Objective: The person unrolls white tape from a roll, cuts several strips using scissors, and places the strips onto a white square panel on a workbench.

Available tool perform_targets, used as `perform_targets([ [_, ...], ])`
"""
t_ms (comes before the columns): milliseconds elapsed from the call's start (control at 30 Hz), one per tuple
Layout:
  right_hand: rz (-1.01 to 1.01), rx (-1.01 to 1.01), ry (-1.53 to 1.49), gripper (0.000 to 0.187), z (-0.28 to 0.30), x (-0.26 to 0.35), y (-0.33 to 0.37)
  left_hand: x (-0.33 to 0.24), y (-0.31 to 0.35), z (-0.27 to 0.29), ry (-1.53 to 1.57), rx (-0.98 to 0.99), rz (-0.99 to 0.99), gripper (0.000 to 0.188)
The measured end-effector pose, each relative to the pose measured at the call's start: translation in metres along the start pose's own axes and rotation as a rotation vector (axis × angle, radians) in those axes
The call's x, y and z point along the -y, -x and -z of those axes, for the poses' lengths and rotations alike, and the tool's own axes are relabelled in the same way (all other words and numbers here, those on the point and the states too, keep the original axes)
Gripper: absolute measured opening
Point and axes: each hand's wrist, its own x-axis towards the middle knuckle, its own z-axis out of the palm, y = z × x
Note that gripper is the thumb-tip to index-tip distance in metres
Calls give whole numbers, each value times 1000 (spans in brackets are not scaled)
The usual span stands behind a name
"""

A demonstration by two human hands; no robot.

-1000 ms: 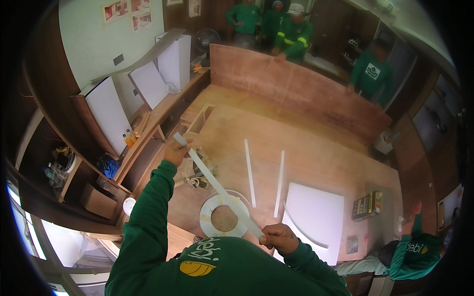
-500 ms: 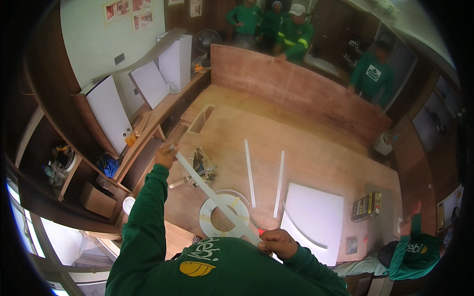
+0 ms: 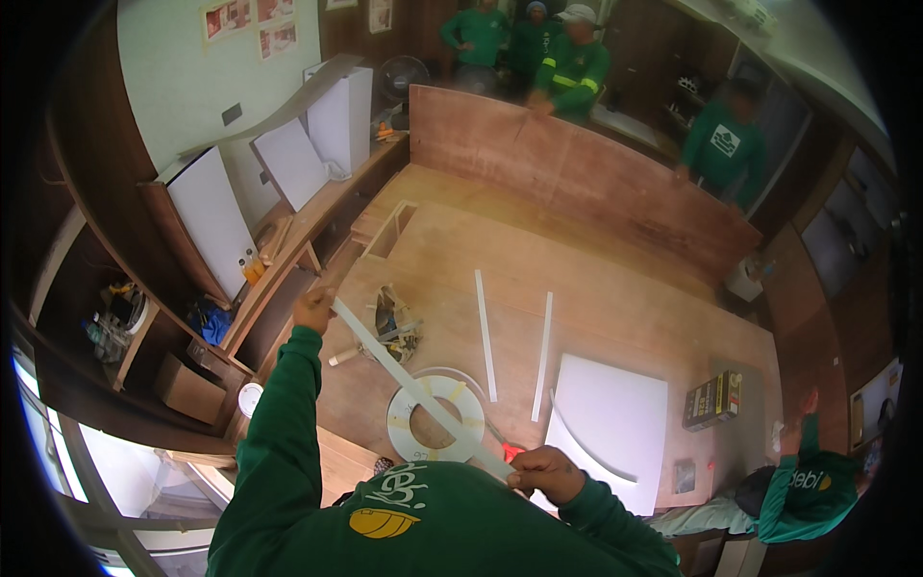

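white panel (image 3: 608, 423), two loose strips (image 3: 486, 335), small box (image 3: 712, 399)

The strip (image 3: 413, 387) I pinch between my left hand (image 3: 314, 310) and right hand (image 3: 541, 472) looks like smooth, matt white plastic edging, as does the roll (image 3: 435, 419). The desk (image 3: 615, 288) is bare plywood, reddish-brown, dull and grainy. The board (image 3: 608, 423) is smooth white laminate. My sleeves are soft green cloth.

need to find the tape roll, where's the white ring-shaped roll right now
In the head view the white roll lies flat on the wooden table, near its front edge, under the white strip stretched between the left hand and right hand.
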Motion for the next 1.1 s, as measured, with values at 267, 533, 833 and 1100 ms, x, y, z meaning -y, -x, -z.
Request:
perform_targets([
  [267, 583, -858, 104, 9, 131, -9, 15, -39, 50, 31, 234, 518, 183, 13],
  [533, 694, -987, -794, 35, 189, 8, -31, -105, 169, -34, 85, 1373, 192, 30],
  [833, 375, -209, -70, 21, 52, -43, -84, -164, 192, -83, 596, 899, 260, 26],
  [1100, 448, -140, 3, 36, 0, 5, -97, -179, 193, -97, 577, 886, 163, 27],
])
